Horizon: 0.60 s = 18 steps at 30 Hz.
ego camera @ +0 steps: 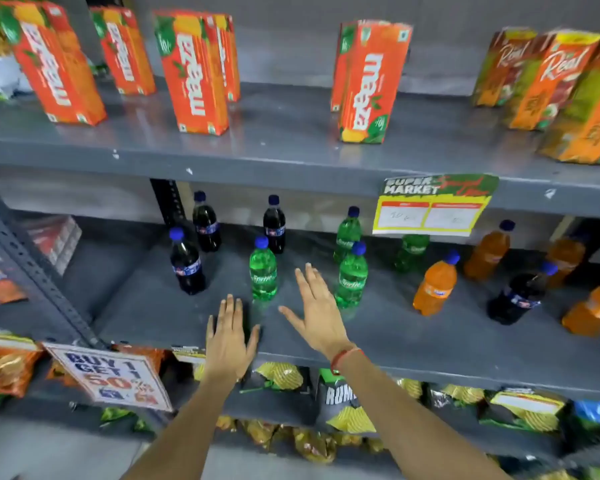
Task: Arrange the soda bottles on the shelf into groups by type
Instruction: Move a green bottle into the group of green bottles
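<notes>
On the grey middle shelf [413, 344] stand soda bottles with blue caps. Three dark cola bottles [187, 263] cluster at the left, and one more cola bottle [518, 296] stands among the orange ones at the right. A green bottle [263, 270] stands just beyond my hands, with further green bottles [352, 277] to its right. Several orange bottles [435, 285] fill the right side. My left hand [229, 336] lies flat and open on the shelf's front. My right hand [317, 311] hovers open between two green bottles, touching neither.
Orange juice cartons [194, 72] stand on the upper shelf [257, 157]. A yellow price sign [433, 206] hangs from its edge, hiding the top of a green bottle. Snack bags [343, 403] fill the lower shelf, beside a "Buy 1 Get 1" sign [110, 377].
</notes>
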Available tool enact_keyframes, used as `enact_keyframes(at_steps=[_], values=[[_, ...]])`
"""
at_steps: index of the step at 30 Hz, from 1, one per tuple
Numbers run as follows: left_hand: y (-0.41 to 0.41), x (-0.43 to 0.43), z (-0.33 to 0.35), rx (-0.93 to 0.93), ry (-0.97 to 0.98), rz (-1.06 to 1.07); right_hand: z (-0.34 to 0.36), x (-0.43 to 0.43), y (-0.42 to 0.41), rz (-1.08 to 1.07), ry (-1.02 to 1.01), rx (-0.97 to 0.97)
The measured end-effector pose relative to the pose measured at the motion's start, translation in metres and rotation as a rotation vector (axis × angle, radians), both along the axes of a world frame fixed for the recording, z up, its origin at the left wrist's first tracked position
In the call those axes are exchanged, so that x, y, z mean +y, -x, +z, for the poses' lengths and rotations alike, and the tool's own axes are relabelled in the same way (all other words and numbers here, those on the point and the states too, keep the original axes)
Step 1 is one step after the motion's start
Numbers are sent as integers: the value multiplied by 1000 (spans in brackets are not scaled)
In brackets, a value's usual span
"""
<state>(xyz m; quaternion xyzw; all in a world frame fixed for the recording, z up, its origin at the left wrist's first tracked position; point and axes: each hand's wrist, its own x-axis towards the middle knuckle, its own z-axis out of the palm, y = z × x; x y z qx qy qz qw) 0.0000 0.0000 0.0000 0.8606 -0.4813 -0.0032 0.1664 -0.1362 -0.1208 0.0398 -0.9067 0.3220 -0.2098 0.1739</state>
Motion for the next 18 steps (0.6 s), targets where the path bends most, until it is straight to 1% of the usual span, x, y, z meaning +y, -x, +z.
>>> enact_keyframes(at_steps=[1,2,5,10,12,16,18], values=[[-4,-3,-5,61,-25,31,-3,-5,-8,-3,-72,27],[-5,-5,-8,66,-33,55,-6,-8,-14,-7,-134,56],[-8,-9,-15,16,-25,83,-12,-21,-30,-33,-281,57],[-11,-12,-21,-7,-49,74,-18,-33,-57,-71,-506,-97],[-11,-11,-22,-7,-54,68,-21,-33,-68,-88,-564,-166],[-12,-11,-23,-8,-60,62,-23,-30,-85,-127,-594,-298],[-12,-10,-23,-14,-57,64,-22,-27,-91,-146,-592,-310]])
